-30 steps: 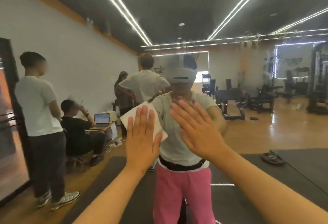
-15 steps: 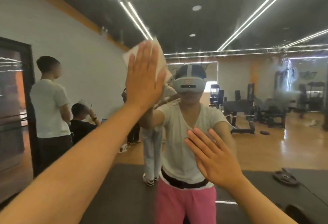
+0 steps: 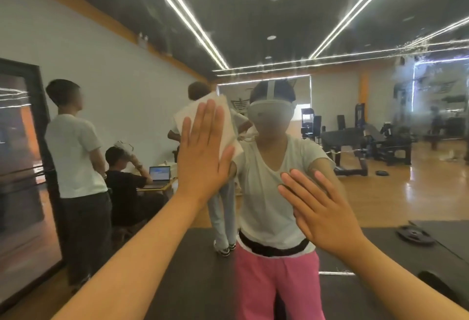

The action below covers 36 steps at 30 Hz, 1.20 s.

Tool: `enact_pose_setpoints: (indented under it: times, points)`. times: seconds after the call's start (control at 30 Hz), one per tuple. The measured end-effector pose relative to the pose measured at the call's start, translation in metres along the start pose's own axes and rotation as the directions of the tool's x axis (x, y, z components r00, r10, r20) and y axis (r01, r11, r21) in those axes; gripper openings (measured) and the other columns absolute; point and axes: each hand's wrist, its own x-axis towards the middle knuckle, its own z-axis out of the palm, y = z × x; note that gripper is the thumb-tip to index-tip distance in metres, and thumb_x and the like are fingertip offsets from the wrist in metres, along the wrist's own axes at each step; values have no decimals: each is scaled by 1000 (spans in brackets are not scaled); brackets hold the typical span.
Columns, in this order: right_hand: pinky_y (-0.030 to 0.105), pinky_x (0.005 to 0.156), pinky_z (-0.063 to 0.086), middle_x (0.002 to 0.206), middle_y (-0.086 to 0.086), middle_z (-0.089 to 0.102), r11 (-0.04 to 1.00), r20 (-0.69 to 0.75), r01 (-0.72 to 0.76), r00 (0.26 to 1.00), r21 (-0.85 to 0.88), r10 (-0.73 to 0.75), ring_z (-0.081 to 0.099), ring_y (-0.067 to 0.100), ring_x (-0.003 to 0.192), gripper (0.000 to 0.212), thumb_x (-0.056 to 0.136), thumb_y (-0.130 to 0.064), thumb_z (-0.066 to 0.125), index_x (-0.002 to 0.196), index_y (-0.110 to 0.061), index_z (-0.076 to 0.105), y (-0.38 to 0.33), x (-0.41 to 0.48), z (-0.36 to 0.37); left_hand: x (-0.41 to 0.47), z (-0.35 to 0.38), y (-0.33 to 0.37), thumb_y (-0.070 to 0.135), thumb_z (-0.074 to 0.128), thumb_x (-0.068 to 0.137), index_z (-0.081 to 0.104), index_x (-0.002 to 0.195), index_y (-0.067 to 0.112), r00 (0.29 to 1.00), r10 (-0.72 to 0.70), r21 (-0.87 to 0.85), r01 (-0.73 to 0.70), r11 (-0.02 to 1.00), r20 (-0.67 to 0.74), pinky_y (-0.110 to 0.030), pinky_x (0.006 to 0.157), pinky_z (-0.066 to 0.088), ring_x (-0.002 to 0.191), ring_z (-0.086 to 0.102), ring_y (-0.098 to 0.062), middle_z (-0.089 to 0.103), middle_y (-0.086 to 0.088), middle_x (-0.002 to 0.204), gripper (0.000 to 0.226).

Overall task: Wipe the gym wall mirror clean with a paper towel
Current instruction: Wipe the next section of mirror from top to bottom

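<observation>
The wall mirror [image 3: 355, 28] bore a white paper towel [image 3: 229, 127] pressed flat under the left hand [image 3: 203, 162], with the right hand [image 3: 327, 210] spread lower.

Paper towel [image 3: 226, 119]: white, folded flat into a rough rectangle and tilted with one corner uppermost. It is pressed against the mirror [image 3: 330, 28], left of the mirror's centre, under the flat palm of the left hand [image 3: 203, 157]; its top and right edges show past the fingers. Mirror: wall-sized upright glass filling the view, with whitish speckled smears [image 3: 416, 45] near the mirror's upper right.
</observation>
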Motion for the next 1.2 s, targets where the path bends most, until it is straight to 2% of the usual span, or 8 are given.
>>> enact_pose_setpoints:
  times: [0.13,0.23,0.4,0.5,0.7,0.77,0.97,1.2]
  points:
    - [47,125,9,159,8,34,993,7,-118,993,16,118,26,25,150,58,97,-20,43,153,-13,33,-20,-16,1,-57,11,-6,44,22,104,-1,159,9,992,122,10,-122,992,31,-47,124,2,154,-1,-26,-4,-10,167,68]
    - [47,125,8,160,9,32,994,20,-112,993,-1,112,23,25,151,57,98,-20,43,154,-11,32,-23,-20,2,-69,11,-13,42,27,103,-1,159,10,982,173,22,-175,984,75,-46,125,3,154,1,-25,1,-10,167,70]
    - [47,125,9,159,9,33,992,19,-124,992,12,124,28,26,149,56,98,-20,42,153,-11,35,-22,-18,2,-48,2,-27,46,13,106,5,159,9,961,249,11,-253,967,123,-47,124,7,154,5,-27,6,-13,166,65]
    - [47,125,10,159,9,35,992,11,-123,992,3,123,29,26,148,56,97,-19,42,152,-12,35,-22,-19,4,-11,-7,-35,43,16,105,6,158,8,978,187,13,-188,982,89,-48,124,7,154,4,-28,8,-15,166,64]
    - [47,125,11,159,8,33,992,0,-129,992,4,129,28,25,149,57,96,-20,44,152,-12,36,-23,-19,5,94,-36,-47,50,10,101,1,159,10,994,-107,39,106,994,12,-43,125,0,154,-2,-27,0,-12,167,72]
    - [47,125,11,160,8,32,991,-2,-131,991,10,131,27,25,150,58,96,-20,44,153,-12,35,-22,-19,5,107,-40,-48,51,7,99,2,159,10,988,-156,16,156,988,-5,-41,125,-2,154,-1,-26,0,-11,167,73]
    - [47,125,11,160,8,32,990,14,-136,991,34,136,26,24,150,59,96,-20,44,154,-13,33,-23,-21,4,78,-28,-46,39,17,103,2,159,9,987,-158,3,158,987,-28,-40,125,-2,154,-1,-25,2,-11,167,66]
    - [46,125,11,160,8,33,989,-3,-141,990,45,141,27,25,150,54,99,-19,41,152,-12,37,-23,-19,3,-29,-6,-37,41,17,104,-6,158,9,991,-121,2,121,993,50,-45,125,0,154,-2,-27,-4,-13,167,66]
